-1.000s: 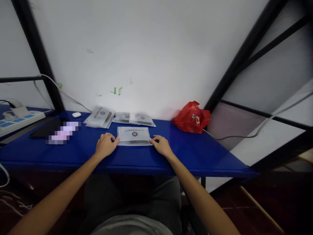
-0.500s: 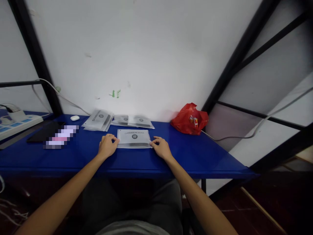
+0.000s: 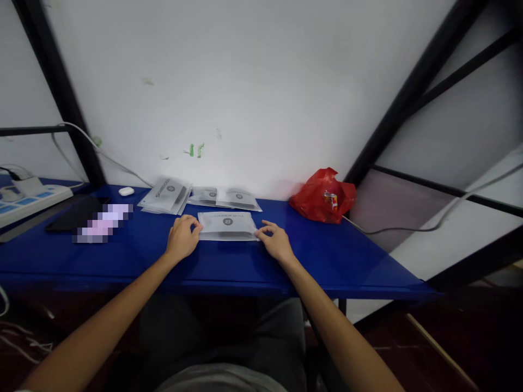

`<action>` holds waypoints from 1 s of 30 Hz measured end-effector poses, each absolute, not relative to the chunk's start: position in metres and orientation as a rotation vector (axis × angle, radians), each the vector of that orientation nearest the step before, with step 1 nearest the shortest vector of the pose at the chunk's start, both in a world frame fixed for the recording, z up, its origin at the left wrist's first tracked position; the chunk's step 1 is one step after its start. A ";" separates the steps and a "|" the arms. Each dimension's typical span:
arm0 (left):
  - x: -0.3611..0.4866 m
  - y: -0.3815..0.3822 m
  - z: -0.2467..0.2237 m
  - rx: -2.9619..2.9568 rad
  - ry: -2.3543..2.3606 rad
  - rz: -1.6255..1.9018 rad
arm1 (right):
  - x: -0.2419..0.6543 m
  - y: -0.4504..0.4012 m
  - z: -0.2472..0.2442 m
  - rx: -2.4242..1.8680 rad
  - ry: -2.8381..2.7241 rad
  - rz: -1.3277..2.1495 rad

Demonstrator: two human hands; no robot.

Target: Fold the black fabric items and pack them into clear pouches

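Note:
A frosted white plastic pouch with a dark round logo and lettering lies crosswise on the blue table, in front of me. My left hand pinches its left end between thumb and fingers. At the opposite end, my right hand grips the lower right corner with thumb and index finger, the other fingers curled loosely. Just beyond the pouch are more pouches of the same kind, lying side by side against the wall. A small stack of them rests to their left, at an angle.
The blue table ends close to my lap. A red plastic bag stands at the back right, a cable running beside it. At left are a white earbud case, a dark flat device, a pixelated screen and a power strip.
The view has shifted slightly. Both hands and the pouch between them have moved a little away from the table's front edge, and the pouch's lettering looks flatter. Both hands keep their hold.

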State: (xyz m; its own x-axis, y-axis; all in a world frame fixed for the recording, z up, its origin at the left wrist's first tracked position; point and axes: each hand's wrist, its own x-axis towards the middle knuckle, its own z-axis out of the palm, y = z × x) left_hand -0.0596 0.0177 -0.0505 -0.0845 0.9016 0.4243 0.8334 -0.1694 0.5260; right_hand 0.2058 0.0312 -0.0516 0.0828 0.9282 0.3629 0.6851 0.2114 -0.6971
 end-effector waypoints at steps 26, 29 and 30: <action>-0.074 0.146 -0.013 2.156 2.071 1.166 | 0.170 0.167 -0.011 -1.549 -1.752 0.098; -0.078 0.167 -0.014 2.211 2.041 1.112 | 0.167 0.182 -0.014 -1.580 -1.772 0.072; -0.080 0.173 -0.015 2.229 2.042 1.077 | 0.167 0.184 -0.015 -1.605 -1.787 0.068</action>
State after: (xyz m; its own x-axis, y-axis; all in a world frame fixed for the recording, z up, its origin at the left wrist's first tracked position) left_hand -0.0797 0.1728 -0.0152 -0.0336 0.8604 0.5086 0.9056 -0.1890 0.3797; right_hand 0.1666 0.1844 -0.0147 0.0369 0.8828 0.4682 0.8449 0.2226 -0.4863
